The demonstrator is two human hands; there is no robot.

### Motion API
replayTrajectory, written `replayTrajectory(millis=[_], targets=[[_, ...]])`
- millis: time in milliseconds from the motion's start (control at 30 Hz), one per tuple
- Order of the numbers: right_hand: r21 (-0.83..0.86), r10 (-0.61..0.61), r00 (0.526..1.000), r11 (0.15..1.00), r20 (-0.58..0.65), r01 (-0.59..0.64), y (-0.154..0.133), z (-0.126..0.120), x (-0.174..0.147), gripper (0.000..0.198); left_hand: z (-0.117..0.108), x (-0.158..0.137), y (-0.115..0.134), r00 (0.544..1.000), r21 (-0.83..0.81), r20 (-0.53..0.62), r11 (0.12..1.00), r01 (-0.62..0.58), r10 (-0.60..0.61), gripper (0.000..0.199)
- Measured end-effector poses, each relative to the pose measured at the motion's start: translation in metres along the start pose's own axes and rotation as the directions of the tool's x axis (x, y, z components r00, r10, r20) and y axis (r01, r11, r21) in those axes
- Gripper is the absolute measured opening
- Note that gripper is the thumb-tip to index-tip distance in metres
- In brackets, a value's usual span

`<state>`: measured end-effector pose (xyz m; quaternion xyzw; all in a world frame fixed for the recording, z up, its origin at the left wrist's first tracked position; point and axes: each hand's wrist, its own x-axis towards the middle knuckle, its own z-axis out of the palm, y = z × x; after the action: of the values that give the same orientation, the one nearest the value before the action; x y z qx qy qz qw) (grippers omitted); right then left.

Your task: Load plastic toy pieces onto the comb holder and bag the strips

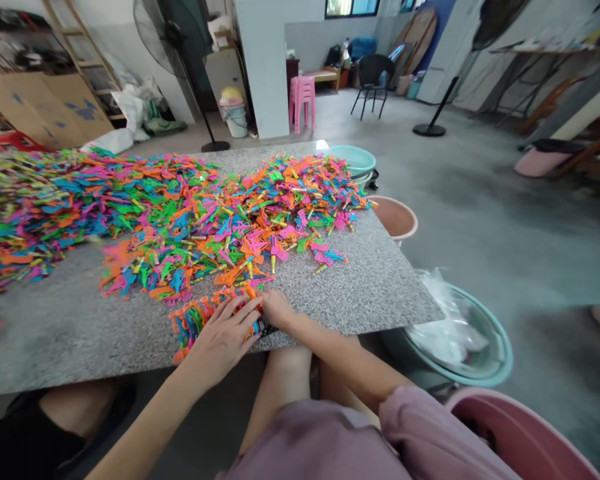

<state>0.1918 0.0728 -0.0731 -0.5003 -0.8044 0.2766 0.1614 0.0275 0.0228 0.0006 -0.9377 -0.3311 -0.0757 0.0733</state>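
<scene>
A tight row of small colourful plastic pieces (195, 319) stands along the near edge of the speckled stone table (370, 287). My left hand (225, 333) lies across the row's right part, fingers stretched out and a little apart. At the row's right end is my right hand (276, 308), its fingers curled in close to an orange piece; whatever they pinch is hidden. Just beyond both hands spreads a big loose heap of similar pieces (260, 227) in orange, pink, green and blue, several with yellow tips. Their exact kind is too small to tell.
Another deep heap (40, 207) covers the table's left. Right of the table stand a teal tub (503, 353) with clear plastic bags, a pink tub (520, 407) and a peach basin (405, 227). Another person's knee (80, 407) shows at lower left. A fan (173, 33) stands behind.
</scene>
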Motion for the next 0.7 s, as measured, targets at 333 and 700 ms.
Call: replayTrajectory(millis=[333, 700], targets=[[-0.131, 0.232, 0.957, 0.958, -0.173, -0.255, 0.032, -0.048, -0.008, 0.022, -0.005, 0.007, 0.002, 0.998, 0.007, 0.040, 0.999, 0.043, -0.043, 0.034], [-0.242, 0.510, 0.735, 0.722, -0.446, -0.648, 0.107, -0.061, -0.068, 0.026, 0.004, 0.004, 0.000, 0.998, 0.037, 0.011, 0.997, 0.063, -0.063, 0.037]])
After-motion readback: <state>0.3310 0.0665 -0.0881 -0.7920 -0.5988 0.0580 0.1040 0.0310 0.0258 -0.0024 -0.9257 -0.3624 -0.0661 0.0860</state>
